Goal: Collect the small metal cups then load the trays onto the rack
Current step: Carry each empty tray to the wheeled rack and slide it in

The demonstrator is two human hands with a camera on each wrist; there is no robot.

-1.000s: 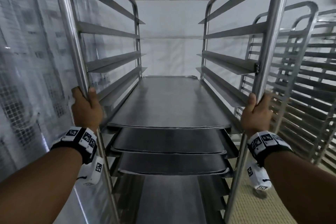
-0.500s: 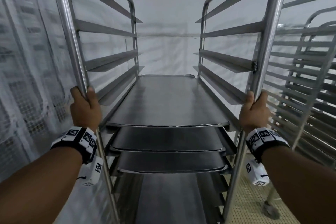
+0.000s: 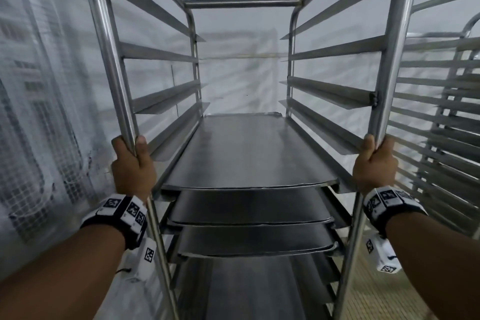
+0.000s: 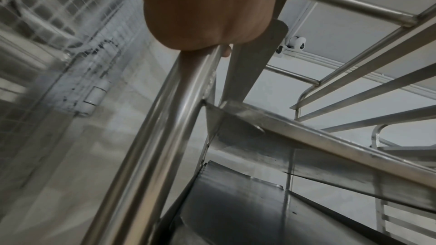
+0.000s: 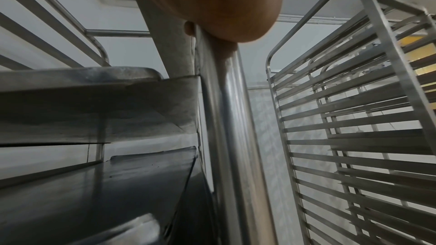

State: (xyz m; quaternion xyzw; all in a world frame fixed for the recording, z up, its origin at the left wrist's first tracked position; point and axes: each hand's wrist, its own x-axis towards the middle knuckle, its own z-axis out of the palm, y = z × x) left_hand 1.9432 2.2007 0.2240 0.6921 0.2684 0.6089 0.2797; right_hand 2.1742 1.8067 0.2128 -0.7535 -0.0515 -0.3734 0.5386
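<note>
**Rack rolling, trays aboard**

Nearest me, my left hand (image 3: 133, 163) is wrapped round the rack's (image 3: 244, 3) left front post (image 3: 109, 60), fingers curled behind the tube and thumb up along its inner face. My right hand (image 3: 374, 163) is clamped the same way on the right front post (image 3: 397, 60). The wrist views agree: each fist closes on its tube, though the fingertips themselves are mostly hidden behind the hand.

What has changed over the last second is the surroundings, not the grip. Both hands sit where they sat on the posts, but the second rack (image 3: 441, 125) on my right has slid further toward the frame edge and the mesh curtain (image 3: 39, 112) on my left has drawn closer and blurred. The posts also fill more of the frame. I read that as the rack being pushed forward and swung a little left.

Just past my hands, three trays (image 3: 244, 153) lie stacked on consecutive runners, their front lips about level with the posts. All three look seated on both sides. A further dark surface shows below them; I cannot tell if it is a tray or a base shelf. The runners above the top tray are bare.

No small metal cups appear in any view, so I judge the collecting is over and the loading largely done. This looks like moving the loaded rack. The risk I watch is a tray creeping forward off its runners if I stop hard.

Beyond the rack's far end is a pale wall (image 3: 241, 73).
</note>
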